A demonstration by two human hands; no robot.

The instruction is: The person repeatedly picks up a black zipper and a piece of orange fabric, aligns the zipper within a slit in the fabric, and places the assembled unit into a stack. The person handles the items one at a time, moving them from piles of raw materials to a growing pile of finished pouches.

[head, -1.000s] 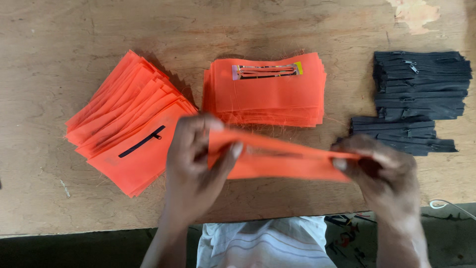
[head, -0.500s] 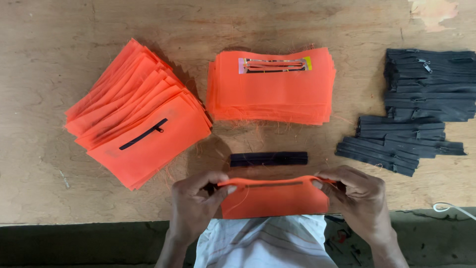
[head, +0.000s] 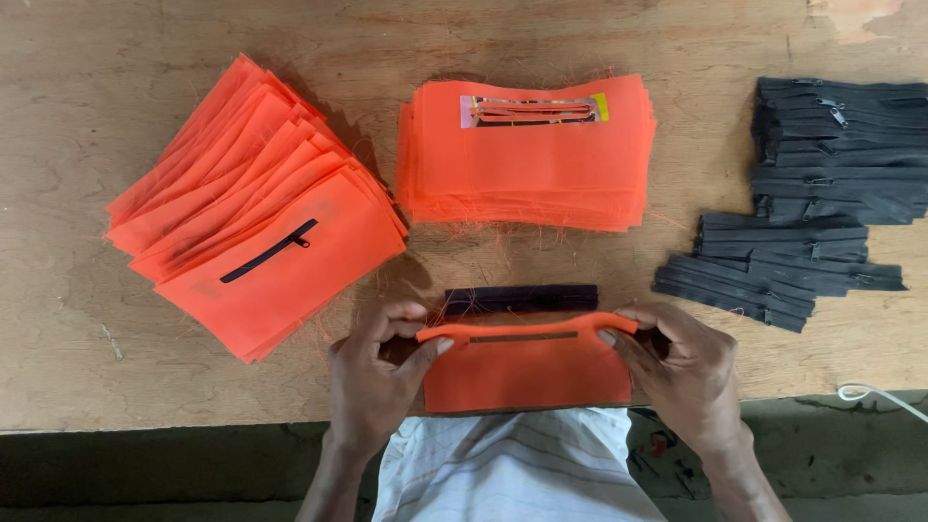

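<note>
My left hand [head: 379,372] and my right hand [head: 681,372] pinch the two upper corners of an orange fabric piece [head: 527,372] at the near table edge. Its top edge is folded over and shows a narrow slit. A single black zipper [head: 520,298] lies flat on the wood just beyond the piece, close to my fingertips.
A fanned stack of orange pieces with a sewn black zipper on top [head: 261,246] lies at the left. A square stack of orange pieces with a taped slit [head: 527,150] sits at the centre back. Piles of black zippers [head: 822,188] lie at the right. A white cord [head: 875,394] hangs off the wooden table [head: 77,367].
My hands have drawn the orange piece from mid-table toward me, down to the near edge. The single black zipper now lies uncovered on the wood beyond it.
</note>
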